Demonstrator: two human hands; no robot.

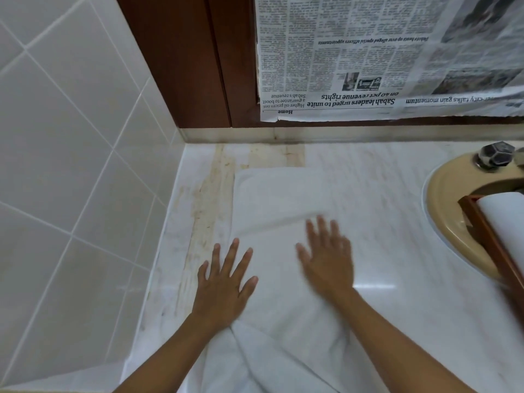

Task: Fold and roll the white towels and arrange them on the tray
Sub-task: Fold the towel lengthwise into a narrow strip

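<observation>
Nearest to the person, the white towel (283, 199) hangs down over the front edge of the counter (411, 279), and there it makes some soft folds between the two forearms. The rest of it lies flat on the counter and reaches almost to the back wall.

The left hand (224, 285) rests flat on the left edge of the towel, with its fingers straight and spread wide. The right hand (326, 259) is also flat on the cloth, a little further in, with fingers spread. It is blurred, so finer detail I cannot tell. Neither hand holds anything.

I judge that the step in hand is the smoothing of the towel before the first fold. The next move calls for taking one edge or two corners and bringing them across evenly, so the sides line up.

The towel looks thin and plain, mostly smooth, with one low crease across the middle.

Further to the right, a wooden tray (486, 236) sits over the beige sink (445, 199), and one rolled towel (507, 222) lies in it already. Behind, a newspaper (368, 52) hangs on the wall.
</observation>
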